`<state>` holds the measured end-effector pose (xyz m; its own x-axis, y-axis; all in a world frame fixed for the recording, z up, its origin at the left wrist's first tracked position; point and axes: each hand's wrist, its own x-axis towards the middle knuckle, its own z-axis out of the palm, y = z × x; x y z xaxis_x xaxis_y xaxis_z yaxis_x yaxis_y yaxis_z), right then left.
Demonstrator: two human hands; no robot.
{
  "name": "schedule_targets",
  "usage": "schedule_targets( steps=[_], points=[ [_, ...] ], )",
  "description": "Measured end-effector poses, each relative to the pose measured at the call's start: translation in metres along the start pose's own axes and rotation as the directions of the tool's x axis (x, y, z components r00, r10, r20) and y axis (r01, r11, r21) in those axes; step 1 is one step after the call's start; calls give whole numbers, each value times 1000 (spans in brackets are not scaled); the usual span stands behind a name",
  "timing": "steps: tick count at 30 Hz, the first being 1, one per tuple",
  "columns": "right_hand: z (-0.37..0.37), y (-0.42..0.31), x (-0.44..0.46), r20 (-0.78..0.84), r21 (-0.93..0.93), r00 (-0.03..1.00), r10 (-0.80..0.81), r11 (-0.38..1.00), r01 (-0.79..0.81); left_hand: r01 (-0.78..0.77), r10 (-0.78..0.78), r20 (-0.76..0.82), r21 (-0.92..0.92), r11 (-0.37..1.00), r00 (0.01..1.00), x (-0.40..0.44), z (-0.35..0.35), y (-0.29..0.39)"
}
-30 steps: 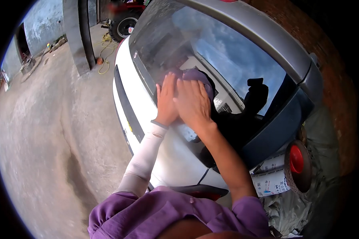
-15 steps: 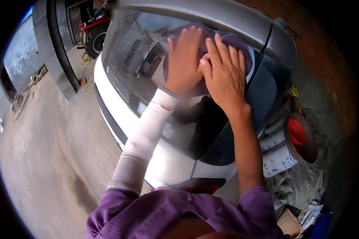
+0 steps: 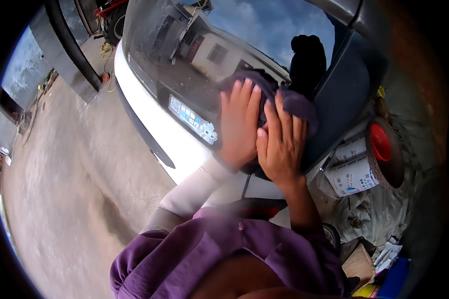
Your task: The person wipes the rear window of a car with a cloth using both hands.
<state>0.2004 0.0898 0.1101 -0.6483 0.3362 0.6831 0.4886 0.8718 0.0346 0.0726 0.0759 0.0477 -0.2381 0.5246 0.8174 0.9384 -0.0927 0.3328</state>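
Note:
A dark purple cloth lies bunched on the glossy rear window of a white car. My left hand rests flat over the cloth's left part, fingers stretched out and pointing up the glass. Beside it, my right hand presses on the cloth's right part, fingers extended and slightly apart. The two hands are close together, and much of the cloth is hidden under them. Left of my left hand, a sticker with a code and a cartoon figure shows on the lower glass.
To the right, a printed white bucket lies tilted near a round tray with a red bowl. Plastic sheeting and clutter lie below them. A concrete pillar and a tractor wheel stand at upper left.
Both hands and the cloth have slid down the glass towards me. More of the upper window and its reflections now shows, and the whole sticker is visible.

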Motion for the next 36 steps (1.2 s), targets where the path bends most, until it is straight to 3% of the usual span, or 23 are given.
schedule_targets(
  steps=[2, 7, 10, 14, 17, 20, 22, 24, 26, 29, 30, 32, 36],
  points=[
    [10, -5, -25, 10, 97, 1000, -22, 995, 21, 83, -84, 0, -114, 990, 996, -37, -1, 10],
    [46, -23, -85, -59, 245, 997, 41, 969, -25, 222, -209, 86, -190, 956, 974, -107, 3, 14],
    [55, -33, -109, -11, 271, 998, 62, 961, -57, 277, -256, 120, -215, 937, 959, -134, 8, 9],
    [57, -36, -113, -40, 368, 995, 88, 927, -67, 253, -230, 128, -210, 944, 965, -126, -1, 11],
    [53, -32, -93, -65, 339, 997, 44, 941, -19, 162, -143, 145, -126, 979, 979, -124, 9, 1],
    [31, -30, -56, 81, 220, 995, 56, 973, -73, 46, -40, 60, -98, 994, 997, -78, 0, -2],
    [16, -23, -27, 62, 119, 997, 39, 992, -46, -16, 6, -63, -163, 986, 998, -41, -4, -6],
    [6, -12, -4, 79, 136, 993, 89, 986, -99, -176, 162, -97, -160, 971, 982, 2, -17, -13],
    [-3, -4, 18, 17, 71, 996, 92, 993, -93, -263, 263, -21, -163, 951, 965, 45, -30, -15],
    [-11, 10, 52, -142, -115, 989, 38, 992, -54, -421, 416, -65, -132, 898, 907, 105, -38, -18],
    [-15, 11, 65, -126, -195, 989, 76, 976, -100, -481, 471, -98, -117, 869, 876, 122, -39, -21],
    [-13, 18, 87, -185, -292, 982, 18, 954, -72, -509, 499, -115, -88, 856, 859, 147, -43, -28],
    [-16, 21, 120, -157, -455, 985, -67, 890, -12, -412, 390, -194, -92, 906, 900, 162, -45, -50]
  ],
)
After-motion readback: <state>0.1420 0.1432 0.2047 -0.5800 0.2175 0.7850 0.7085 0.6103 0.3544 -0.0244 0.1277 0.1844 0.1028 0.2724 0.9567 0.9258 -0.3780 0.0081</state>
